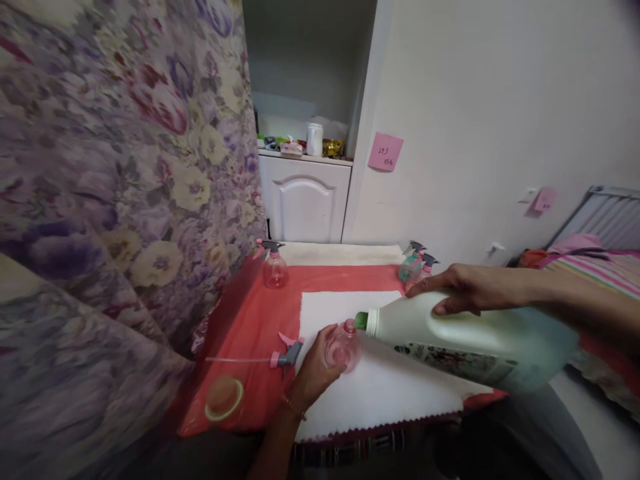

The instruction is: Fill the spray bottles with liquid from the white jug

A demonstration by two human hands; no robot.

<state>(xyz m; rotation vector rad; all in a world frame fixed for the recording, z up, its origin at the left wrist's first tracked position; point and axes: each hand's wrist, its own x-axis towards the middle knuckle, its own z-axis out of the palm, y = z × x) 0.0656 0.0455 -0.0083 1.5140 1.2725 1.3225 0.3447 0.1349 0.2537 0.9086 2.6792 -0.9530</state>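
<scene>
My left hand (pixel 319 363) is wrapped round a small clear pink bottle (pixel 349 348) with no spray head on it, above the white cloth (pixel 380 393). In my right hand (pixel 467 290) is the handle of a large pale green jug (pixel 450 327), tilted on its side. The jug's green spout (pixel 361 321) meets or nearly meets the small bottle's mouth; whether liquid flows cannot be made out. Left of my left hand, a grey and pink spray head (pixel 287 355) with a long tube lies on the red cloth (pixel 250 333).
A pink spray bottle (pixel 275 270) stands at the back left, and more spray bottles (pixel 411 267) at the back right. A yellow-green ring (pixel 224 399) lies front left. The floral curtain (pixel 150 167) hangs close on the left. A bed (pixel 595 247) is at the right.
</scene>
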